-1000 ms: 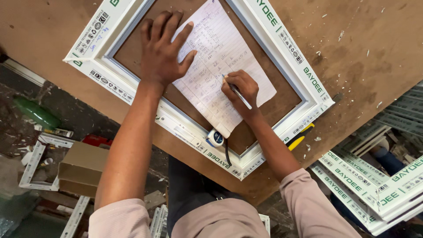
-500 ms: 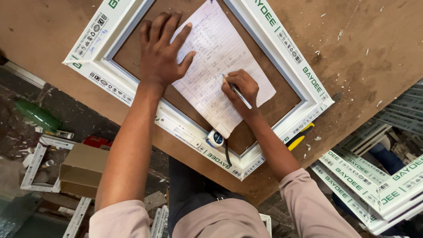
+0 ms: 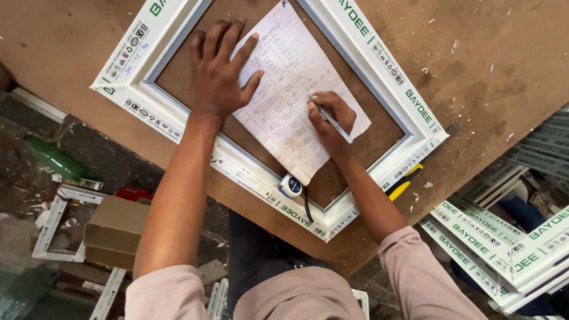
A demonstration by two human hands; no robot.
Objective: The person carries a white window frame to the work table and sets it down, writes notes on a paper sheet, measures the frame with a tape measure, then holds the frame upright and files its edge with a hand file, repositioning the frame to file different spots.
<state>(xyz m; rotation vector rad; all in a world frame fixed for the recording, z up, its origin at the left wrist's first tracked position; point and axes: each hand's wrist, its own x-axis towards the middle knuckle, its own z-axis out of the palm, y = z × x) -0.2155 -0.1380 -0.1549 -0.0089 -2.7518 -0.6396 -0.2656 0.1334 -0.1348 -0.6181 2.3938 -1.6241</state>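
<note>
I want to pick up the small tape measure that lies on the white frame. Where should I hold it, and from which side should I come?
Grip the tape measure by its two flat round faces, coming straight down from above on the near side. It lies on the white frame at the paper's lower corner, its black strap trailing toward the person. The right hand writes close by, so I would keep clear of that arm.

You are looking at one white window frame lying on the worktop, one sheet of paper, one pen, one tape measure, one green bottle, one cardboard box
</note>
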